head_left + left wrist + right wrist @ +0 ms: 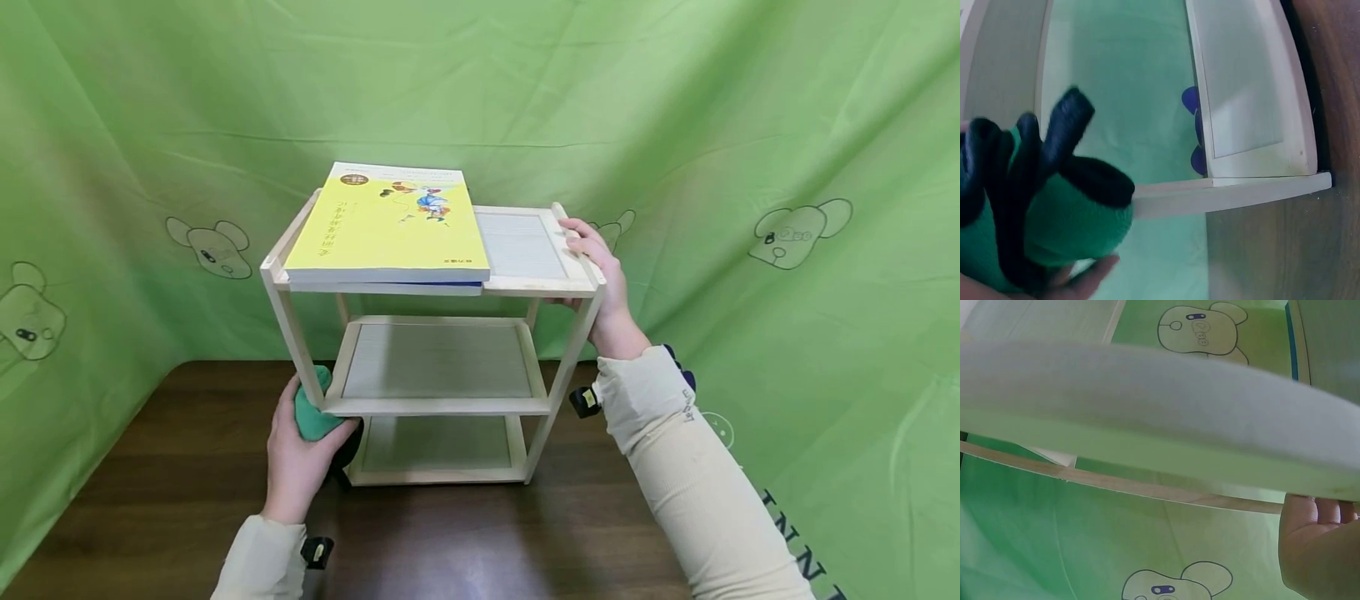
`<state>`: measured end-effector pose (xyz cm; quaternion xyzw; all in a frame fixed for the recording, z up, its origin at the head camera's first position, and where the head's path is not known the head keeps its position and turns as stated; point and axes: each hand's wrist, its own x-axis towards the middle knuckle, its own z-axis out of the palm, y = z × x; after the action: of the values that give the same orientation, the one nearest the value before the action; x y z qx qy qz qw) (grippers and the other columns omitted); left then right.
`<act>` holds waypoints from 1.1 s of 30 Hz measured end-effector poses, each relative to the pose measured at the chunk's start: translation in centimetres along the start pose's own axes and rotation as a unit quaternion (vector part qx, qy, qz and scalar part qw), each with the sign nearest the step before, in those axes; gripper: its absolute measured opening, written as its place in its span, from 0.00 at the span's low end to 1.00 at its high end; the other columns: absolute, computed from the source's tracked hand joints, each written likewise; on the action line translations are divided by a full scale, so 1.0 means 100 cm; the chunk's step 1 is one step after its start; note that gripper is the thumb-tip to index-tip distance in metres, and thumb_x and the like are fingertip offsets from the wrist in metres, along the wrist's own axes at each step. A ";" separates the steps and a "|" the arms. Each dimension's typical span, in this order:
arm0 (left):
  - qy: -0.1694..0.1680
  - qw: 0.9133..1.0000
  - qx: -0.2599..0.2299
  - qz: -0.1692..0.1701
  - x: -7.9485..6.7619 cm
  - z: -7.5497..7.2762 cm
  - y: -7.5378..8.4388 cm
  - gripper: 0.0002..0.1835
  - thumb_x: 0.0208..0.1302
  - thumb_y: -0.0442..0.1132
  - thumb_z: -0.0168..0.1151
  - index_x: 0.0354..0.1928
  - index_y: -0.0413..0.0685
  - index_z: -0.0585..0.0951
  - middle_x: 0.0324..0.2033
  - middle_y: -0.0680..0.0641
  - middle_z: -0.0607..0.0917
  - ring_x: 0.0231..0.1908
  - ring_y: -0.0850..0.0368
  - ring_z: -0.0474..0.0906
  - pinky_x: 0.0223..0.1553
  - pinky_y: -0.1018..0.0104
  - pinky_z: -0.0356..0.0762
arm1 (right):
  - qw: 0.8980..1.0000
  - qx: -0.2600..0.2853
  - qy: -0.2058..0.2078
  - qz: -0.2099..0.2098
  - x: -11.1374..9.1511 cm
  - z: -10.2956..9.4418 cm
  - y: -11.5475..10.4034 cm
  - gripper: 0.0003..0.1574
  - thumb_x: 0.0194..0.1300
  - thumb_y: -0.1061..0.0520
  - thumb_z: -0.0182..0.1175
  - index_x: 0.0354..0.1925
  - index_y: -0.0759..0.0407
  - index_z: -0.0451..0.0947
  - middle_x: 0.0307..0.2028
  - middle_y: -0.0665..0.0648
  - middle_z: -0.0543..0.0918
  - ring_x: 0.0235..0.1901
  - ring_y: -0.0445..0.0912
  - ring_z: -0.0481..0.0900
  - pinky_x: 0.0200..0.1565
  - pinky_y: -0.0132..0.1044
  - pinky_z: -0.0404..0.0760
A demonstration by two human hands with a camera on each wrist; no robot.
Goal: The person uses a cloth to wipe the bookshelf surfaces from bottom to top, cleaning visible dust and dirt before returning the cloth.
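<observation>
My left hand (291,467) grips a green and black plush toy (315,421) beside the left front post of a pale wooden three-tier rack (442,406). In the left wrist view the plush toy (1079,225) shows a fuzzy green body with black strips, overlapping the post (1241,197). At the rack's upper right, my right hand (611,296) holds the top tier's side, fingers over the rail and some hidden underneath. The right wrist view shows this hand (1316,547) at the wooden frame (1147,394). A yellow-covered book (360,237) lies on the top tier's left part, over another book.
The rack stands on a dark brown wooden table (450,542). Behind it and at the sides hangs a green curtain (480,83) with printed bear heads. The middle tier (442,362) and bottom tier (442,446) have pale panels.
</observation>
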<state>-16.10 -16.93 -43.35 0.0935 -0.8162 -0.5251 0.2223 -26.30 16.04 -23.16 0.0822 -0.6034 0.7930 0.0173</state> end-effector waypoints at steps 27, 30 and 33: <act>0.040 0.998 0.033 -0.027 0.008 0.009 -0.015 0.30 0.55 0.51 0.64 0.60 0.54 0.69 0.43 0.41 0.80 0.39 0.50 0.75 0.35 0.57 0.70 | 1.000 0.013 -0.003 0.003 0.001 0.001 -0.001 0.22 0.64 0.54 0.43 0.57 0.48 0.66 0.61 0.54 0.61 0.42 0.48 0.68 0.23 0.34 0.72; 0.056 0.998 0.033 -0.022 0.007 0.012 -0.016 0.29 0.55 0.50 0.64 0.58 0.55 0.70 0.40 0.41 0.81 0.36 0.50 0.75 0.34 0.57 0.70 | 1.000 0.014 -0.002 0.003 0.001 0.001 0.000 0.22 0.64 0.54 0.43 0.57 0.48 0.66 0.60 0.55 0.62 0.41 0.48 0.69 0.22 0.34 0.73; 0.075 0.997 0.034 -0.014 0.005 0.016 -0.019 0.28 0.54 0.49 0.65 0.57 0.56 0.71 0.38 0.42 0.81 0.34 0.50 0.75 0.32 0.57 0.70 | 1.000 0.013 -0.001 0.002 0.000 0.000 0.000 0.22 0.64 0.54 0.44 0.57 0.48 0.67 0.60 0.55 0.62 0.41 0.48 0.69 0.21 0.34 0.74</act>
<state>-17.45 -16.68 -45.44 0.1512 -0.8131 -0.4918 0.2721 -26.32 16.02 -23.15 0.0819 -0.5935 0.8005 0.0143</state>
